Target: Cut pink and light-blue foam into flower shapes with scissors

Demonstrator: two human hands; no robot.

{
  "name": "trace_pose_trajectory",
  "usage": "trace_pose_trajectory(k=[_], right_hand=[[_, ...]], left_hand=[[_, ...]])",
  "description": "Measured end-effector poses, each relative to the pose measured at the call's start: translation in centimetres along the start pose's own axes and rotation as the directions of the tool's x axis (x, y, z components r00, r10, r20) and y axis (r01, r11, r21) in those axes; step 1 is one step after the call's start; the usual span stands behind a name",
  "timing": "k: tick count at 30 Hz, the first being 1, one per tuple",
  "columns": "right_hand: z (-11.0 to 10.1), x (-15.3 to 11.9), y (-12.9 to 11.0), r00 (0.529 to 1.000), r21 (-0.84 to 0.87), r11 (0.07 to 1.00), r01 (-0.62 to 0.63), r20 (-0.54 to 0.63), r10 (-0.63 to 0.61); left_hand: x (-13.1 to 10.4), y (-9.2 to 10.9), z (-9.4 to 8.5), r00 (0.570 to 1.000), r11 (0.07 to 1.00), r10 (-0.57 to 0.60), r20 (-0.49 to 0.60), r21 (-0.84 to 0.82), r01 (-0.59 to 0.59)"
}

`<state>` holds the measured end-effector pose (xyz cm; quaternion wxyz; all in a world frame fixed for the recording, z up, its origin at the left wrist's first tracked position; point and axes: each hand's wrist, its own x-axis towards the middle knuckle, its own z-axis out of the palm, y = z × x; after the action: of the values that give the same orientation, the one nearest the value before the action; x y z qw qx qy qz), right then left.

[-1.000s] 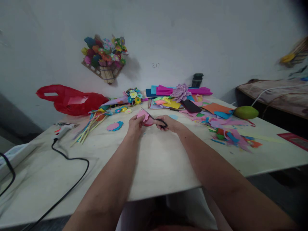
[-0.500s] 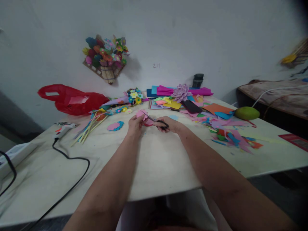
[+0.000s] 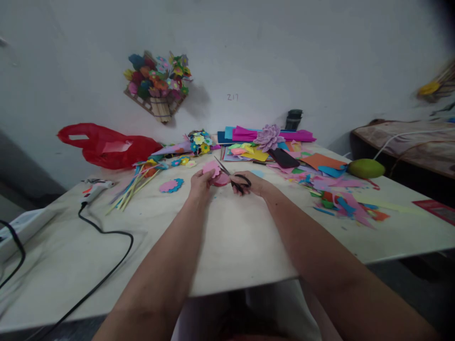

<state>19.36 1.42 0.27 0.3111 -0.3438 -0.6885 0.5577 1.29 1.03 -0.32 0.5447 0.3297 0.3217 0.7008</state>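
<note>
My left hand (image 3: 201, 183) is closed on a pink scalloped paper piece (image 3: 211, 168), held up above the table. In my right hand (image 3: 250, 182) is a pair of black-handled scissors (image 3: 243, 182), fingers in the loops. The blades point up and left, close beside the pink piece; whether they touch it I cannot tell. Between the hands a darker pink round piece (image 3: 222, 179) shows, partly hidden. Left of my left hand, pink and blue scalloped cut-outs (image 3: 171, 185) lie overlapping on the table.
At left are a glue gun (image 3: 96, 190) with a black cord, a power strip (image 3: 26, 229), thin sticks (image 3: 132, 192) and a red plastic bag (image 3: 106, 147). Coloured scraps (image 3: 350, 199), a phone (image 3: 283, 158) and a green mango-like fruit (image 3: 366, 168) lie at right.
The scissor blades have moved off the pink piece to the right, and the handles look wider apart. My left hand still holds the piece in nearly the same place.
</note>
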Motion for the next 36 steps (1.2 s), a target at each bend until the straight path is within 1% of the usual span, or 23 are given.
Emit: trace_pose_trajectory(k=[3,10,15,19,23,32,36], right_hand=[[0.09,-0.10,-0.23,0.999,-0.012,1.000,-0.002,-0.035,0.002],[0.18,0.18,0.09,0.999,-0.074,0.997,-0.004,-0.054,0.000],[0.38,0.15,-0.14,0.997,-0.090,0.996,-0.017,-0.072,0.011],[0.64,0.12,-0.40,0.996,-0.086,0.996,-0.022,-0.088,0.014],[0.78,0.27,-0.29,0.995,-0.062,0.998,-0.028,-0.097,0.022],[0.84,0.44,-0.08,0.995,-0.052,0.999,-0.006,-0.096,0.001],[0.85,0.45,-0.09,0.995,-0.038,0.999,-0.013,-0.095,0.009]], left_hand=[[-0.08,0.06,0.02,1.000,1.000,-0.007,0.000,0.016,0.007],[-0.11,0.05,0.05,1.000,1.000,-0.002,-0.014,0.025,0.002],[-0.10,0.01,0.16,1.000,1.000,0.011,-0.012,0.013,-0.011],[0.03,-0.17,0.09,1.000,1.000,0.003,-0.007,0.016,-0.003],[0.15,-0.34,0.00,1.000,1.000,0.023,-0.013,0.007,-0.022],[-0.04,-0.20,0.24,1.000,1.000,0.013,-0.013,-0.004,-0.013],[0.03,-0.28,0.21,1.000,1.000,0.019,-0.022,-0.003,-0.019]])
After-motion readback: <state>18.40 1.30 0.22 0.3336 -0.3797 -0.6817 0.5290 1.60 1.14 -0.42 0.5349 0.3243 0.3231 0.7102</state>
